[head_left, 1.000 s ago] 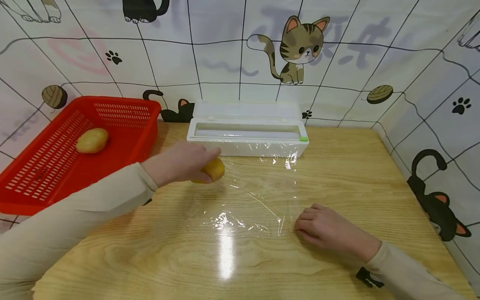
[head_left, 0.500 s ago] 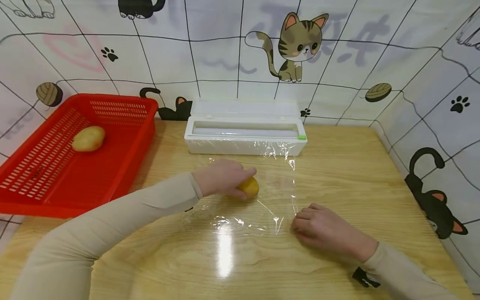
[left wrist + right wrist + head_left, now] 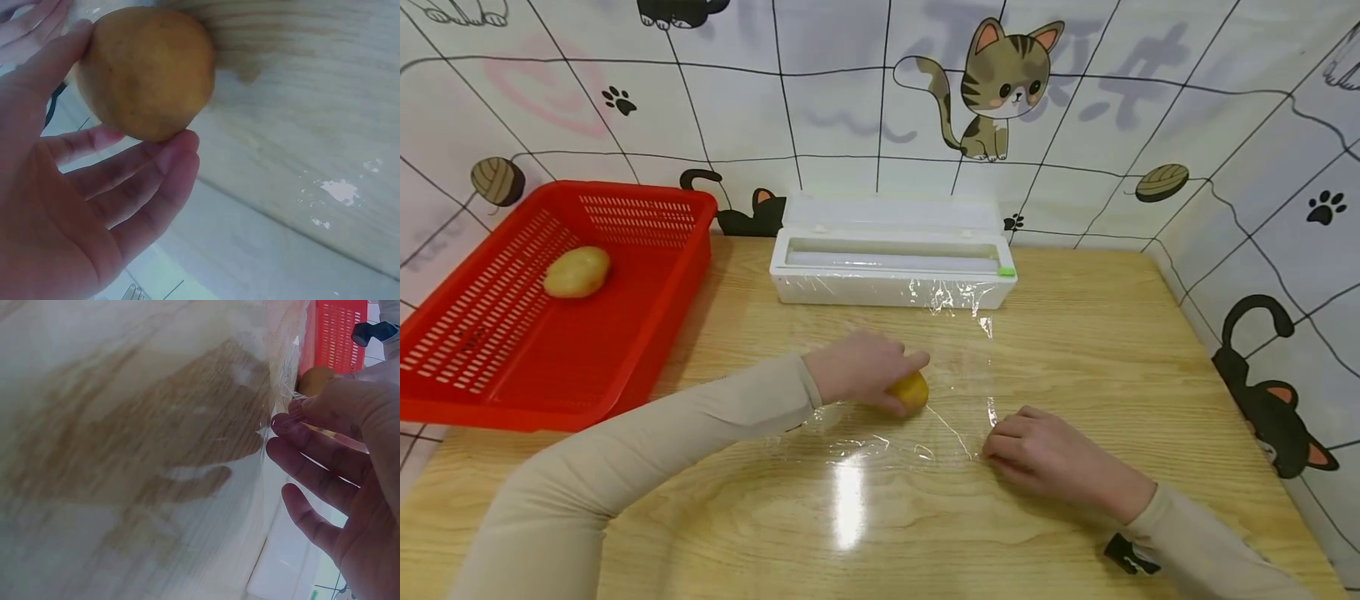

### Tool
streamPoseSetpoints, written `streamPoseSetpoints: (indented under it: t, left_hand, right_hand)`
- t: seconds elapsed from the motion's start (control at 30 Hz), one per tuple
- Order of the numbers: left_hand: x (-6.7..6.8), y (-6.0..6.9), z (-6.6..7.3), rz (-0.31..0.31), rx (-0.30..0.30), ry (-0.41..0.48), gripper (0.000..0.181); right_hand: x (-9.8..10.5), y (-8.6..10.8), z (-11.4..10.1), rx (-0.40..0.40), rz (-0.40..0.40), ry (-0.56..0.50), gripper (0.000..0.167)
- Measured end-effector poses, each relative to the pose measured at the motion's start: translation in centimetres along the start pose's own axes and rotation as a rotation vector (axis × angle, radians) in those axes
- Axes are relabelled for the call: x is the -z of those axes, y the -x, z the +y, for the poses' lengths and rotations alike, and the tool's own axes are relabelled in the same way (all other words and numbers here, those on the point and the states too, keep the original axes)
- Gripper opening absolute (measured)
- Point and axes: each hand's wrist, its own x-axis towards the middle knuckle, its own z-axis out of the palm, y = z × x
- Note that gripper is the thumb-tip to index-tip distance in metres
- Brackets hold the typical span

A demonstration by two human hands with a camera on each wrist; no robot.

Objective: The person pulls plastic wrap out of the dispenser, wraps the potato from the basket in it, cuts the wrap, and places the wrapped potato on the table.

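My left hand (image 3: pixel 861 371) grips a rounded yellow-orange fruit or vegetable (image 3: pixel 912 391) over the cling film spread on the table. In the left wrist view, thumb and fingertips hold the sides of this smooth, faintly speckled piece (image 3: pixel 150 72); whether it bears on the film cannot be told. My right hand (image 3: pixel 1045 454) stays low at the near right corner of the clear cling film (image 3: pixel 958 367). In the right wrist view, its thumb and forefinger pinch the film's edge (image 3: pixel 294 378), the other fingers spread apart. The film runs back to a white dispenser box (image 3: pixel 891 289) with its lid up.
A red plastic basket (image 3: pixel 666 333) with slotted walls stands at the left, holding a pale yellow potato (image 3: pixel 577 272). The wooden table (image 3: pixel 1097 333) meets a cat-patterned wall covering (image 3: pixel 850 108) behind the dispenser and on the right.
My left hand has carried the yellow-orange piece rightward and nearer from beside the dispenser, low over the film, slowing lately. My right hand has stayed nearly still at the film's corner.
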Motion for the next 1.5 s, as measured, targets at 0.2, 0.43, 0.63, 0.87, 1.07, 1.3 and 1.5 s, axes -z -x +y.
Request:
streamPoseSetpoints:
  t: [0.2, 0.43, 0.63, 0.87, 1.07, 1.3, 1.5]
  left_hand:
    - [-0.4, 0.1, -0.1, -0.001, 0.001, 0.011, 0.055]
    - [-0.9, 0.2, -0.1, -0.008, -0.001, 0.063, 0.053]
    - [-1.0, 0.3, -0.1, 0.005, 0.003, 0.069, 0.055]
    - [-1.3, 1.9, -0.5, 0.052, 0.07, 0.053, 0.068]
    - [-1.0, 6.0, -0.6, -0.015, 0.21, 0.09, 0.074]
    - [-3.5, 10.3, -0.1, 0.059, 0.105, 0.144, 0.06]
    - [-5.7, 12.1, -0.1, 0.077, 0.117, 0.084, 0.072]
  right_hand:
    - [0.0, -0.1, -0.1, -0.011, -0.001, -0.008, 0.002]
    - [-0.1, 0.0, -0.1, -0.016, 0.0, -0.008, 0.004]
    - [-0.1, 0.1, -0.1, -0.016, -0.003, -0.002, 0.003]
    - [0.2, 0.2, -0.2, -0.015, 0.006, 0.004, 0.003]
    - [0.8, 0.2, -0.6, -0.108, 0.084, -0.017, 0.015]
    - [1.9, -0.2, -0.5, -0.295, 0.163, -0.222, 0.007]
    - [2.4, -1.1, -0.1, -0.382, 0.194, -0.39, 0.03]
